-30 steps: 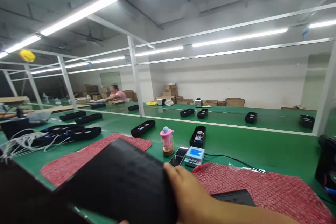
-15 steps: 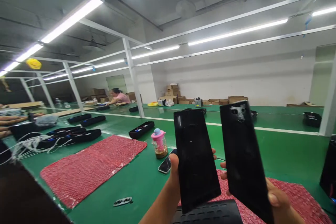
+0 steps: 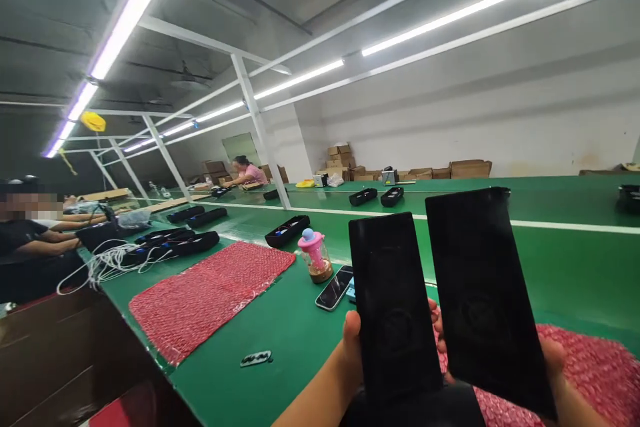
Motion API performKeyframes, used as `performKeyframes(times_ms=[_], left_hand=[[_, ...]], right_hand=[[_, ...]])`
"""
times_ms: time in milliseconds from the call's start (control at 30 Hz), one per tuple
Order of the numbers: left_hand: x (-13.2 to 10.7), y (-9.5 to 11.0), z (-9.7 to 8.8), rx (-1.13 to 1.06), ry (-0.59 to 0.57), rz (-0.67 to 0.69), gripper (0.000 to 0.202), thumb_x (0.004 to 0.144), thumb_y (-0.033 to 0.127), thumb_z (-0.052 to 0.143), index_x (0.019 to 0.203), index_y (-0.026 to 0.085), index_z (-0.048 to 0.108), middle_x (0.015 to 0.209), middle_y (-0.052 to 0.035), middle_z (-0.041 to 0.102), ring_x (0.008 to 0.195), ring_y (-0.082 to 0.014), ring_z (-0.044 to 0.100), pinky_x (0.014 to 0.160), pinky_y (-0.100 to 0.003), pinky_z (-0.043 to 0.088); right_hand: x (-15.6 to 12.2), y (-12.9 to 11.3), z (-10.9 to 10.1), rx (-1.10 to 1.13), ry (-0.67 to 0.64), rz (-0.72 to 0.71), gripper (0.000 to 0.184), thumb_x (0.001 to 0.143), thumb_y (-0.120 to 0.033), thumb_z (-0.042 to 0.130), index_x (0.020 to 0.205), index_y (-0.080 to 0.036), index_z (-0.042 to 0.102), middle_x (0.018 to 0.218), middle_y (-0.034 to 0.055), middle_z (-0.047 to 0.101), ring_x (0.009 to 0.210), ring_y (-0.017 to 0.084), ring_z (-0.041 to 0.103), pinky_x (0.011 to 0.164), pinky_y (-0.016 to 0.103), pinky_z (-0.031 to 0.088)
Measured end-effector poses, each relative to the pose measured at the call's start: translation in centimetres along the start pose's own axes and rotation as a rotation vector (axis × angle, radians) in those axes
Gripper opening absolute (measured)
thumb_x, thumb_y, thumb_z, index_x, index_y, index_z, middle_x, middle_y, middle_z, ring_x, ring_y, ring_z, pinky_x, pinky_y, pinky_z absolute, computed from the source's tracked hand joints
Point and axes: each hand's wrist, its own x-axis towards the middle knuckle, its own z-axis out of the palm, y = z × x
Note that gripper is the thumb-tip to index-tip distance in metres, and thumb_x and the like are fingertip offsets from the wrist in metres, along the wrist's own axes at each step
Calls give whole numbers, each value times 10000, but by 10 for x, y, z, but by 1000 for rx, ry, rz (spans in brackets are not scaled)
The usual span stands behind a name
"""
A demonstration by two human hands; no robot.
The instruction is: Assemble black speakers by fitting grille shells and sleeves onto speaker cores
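My left hand (image 3: 351,351) grips the lower part of a black rectangular panel (image 3: 394,303) and holds it upright in front of me. My right hand (image 3: 553,360) holds a second, larger black panel (image 3: 487,293) upright just to its right; the two panels stand side by side, almost touching. Both hands are closed round their panels, with only the thumbs and fingertips showing. Below them lies a dark perforated tray (image 3: 425,407) on a red bubble-wrap mat (image 3: 595,367).
A green workbench (image 3: 280,347) holds another red bubble-wrap mat (image 3: 210,293), a phone (image 3: 334,287), a pink-topped bottle (image 3: 315,255), a small black part (image 3: 256,358), long black trays (image 3: 287,230) and white cables (image 3: 100,263). A person sits at far left; another works at the back. Cardboard boxes line the wall.
The view tilted and swung, bringing the person at left into sight. Both panels dropped lower in front of me and now show plain dark faces.
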Motion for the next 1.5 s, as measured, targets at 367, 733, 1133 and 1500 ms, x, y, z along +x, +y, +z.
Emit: performKeyframes(times_ms=[367, 733, 1133, 1500], left_hand=[[-2, 0, 5, 95, 27, 32, 1028, 574, 814, 583, 1335, 134, 463, 1312, -184, 481, 1265, -454, 350, 1044, -608, 260], [-8, -4, 5, 71, 71, -47, 1026, 578, 853, 521, 1370, 206, 437, 1372, -141, 457, 1332, -427, 284, 1041, -588, 293], [2, -4, -1, 1, 18, -67, 980, 643, 875, 378, 1365, 216, 452, 1339, -111, 515, 1299, -385, 375, 1079, -553, 256], [0, -8, -12, 25, 159, 60, 817, 719, 798, 436, 1277, 214, 559, 1274, -84, 585, 1327, -344, 355, 1122, -509, 216]], right_hand=[[5, -8, 7, 218, -134, -101, 929, 613, -680, 686, 1366, -195, 441, 1350, 162, 458, 1217, 353, 428, 893, 500, 447], [2, -1, 2, 288, -81, -21, 938, 538, -710, 711, 1282, -176, 506, 1184, 151, 574, 1075, 328, 539, 845, 508, 468], [1, 8, 0, 465, 2, -70, 657, 684, -655, 646, 1162, -205, 623, 1161, 74, 645, 1041, 256, 608, 875, 437, 490], [-2, 6, 1, 331, 137, 26, 625, 626, -641, 693, 1076, -208, 672, 1122, 71, 666, 1073, 286, 596, 1003, 446, 395]])
